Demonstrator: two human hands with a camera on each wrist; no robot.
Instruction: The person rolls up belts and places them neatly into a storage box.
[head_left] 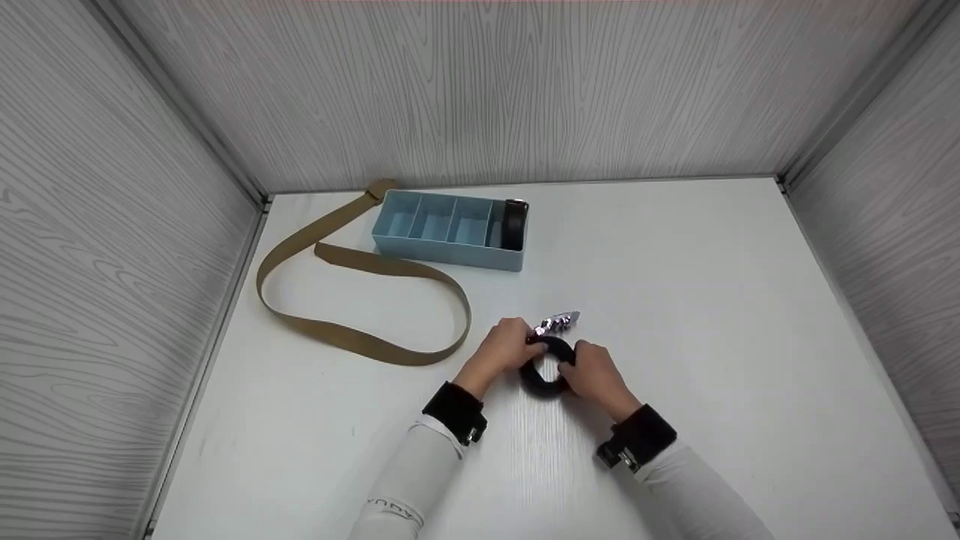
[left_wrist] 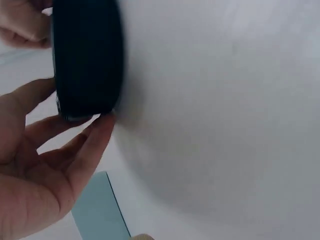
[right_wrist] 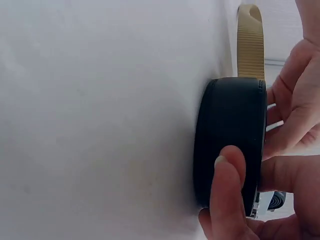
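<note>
A black belt (head_left: 538,386), rolled into a ring-shaped coil, is between both hands on the white table. Its silver buckle (head_left: 556,323) sticks out at the far side of the coil. My left hand (head_left: 506,345) pinches the coil's far left edge beside the buckle, thumb inside the ring. On the right side my right hand (head_left: 595,371) grips the coil, its thumb also reaching into the ring. The right wrist view shows the smooth outer face of the coiled belt (right_wrist: 230,120) with fingers of the right hand (right_wrist: 227,200) pressed on it.
A blue divided box (head_left: 450,255) stands toward the back wall. Another black coiled belt (head_left: 514,225) sits in its rightmost compartment. A tan webbing belt (head_left: 352,341) lies in a wide loop at the left, one end behind the box. Grey wood-patterned walls enclose the table.
</note>
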